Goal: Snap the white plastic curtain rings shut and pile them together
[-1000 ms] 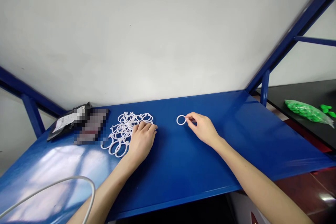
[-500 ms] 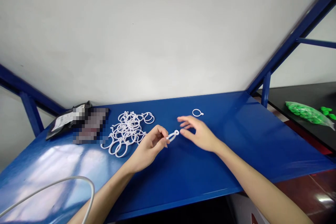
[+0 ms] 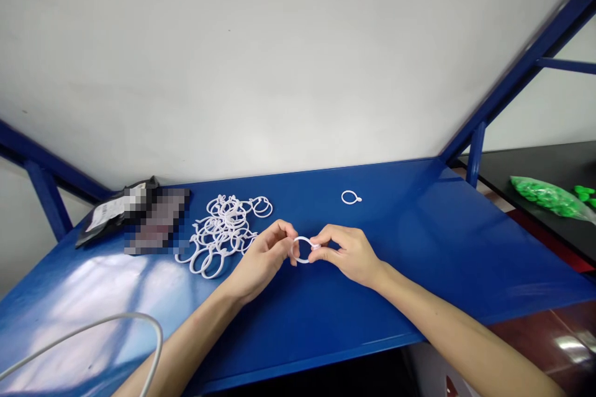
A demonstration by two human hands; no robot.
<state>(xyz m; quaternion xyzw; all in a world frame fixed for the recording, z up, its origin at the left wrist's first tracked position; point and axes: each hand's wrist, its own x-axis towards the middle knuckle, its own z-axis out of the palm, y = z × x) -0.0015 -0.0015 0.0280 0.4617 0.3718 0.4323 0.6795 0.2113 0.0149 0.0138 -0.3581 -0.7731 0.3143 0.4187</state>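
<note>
Between my two hands is a white plastic curtain ring, held just above the blue table. My left hand pinches its left edge between thumb and fingers. On the other side, my right hand grips the ring at its small eyelet, which the fingertips partly cover. A tangled pile of white rings lies to the left, just beyond my left hand. One separate ring rests flat farther back, its eyelet pointing right.
Black plastic packages lie at the table's back left, one partly pixelated. A white cable loops across the lower left. Blue metal frame bars slope up at both sides. On a black table at right sits a bag of green pieces.
My right hand has come down and closed on the ring's eyelet end. The ring has turned, so its round opening now faces me. My left hand keeps its hold.
</note>
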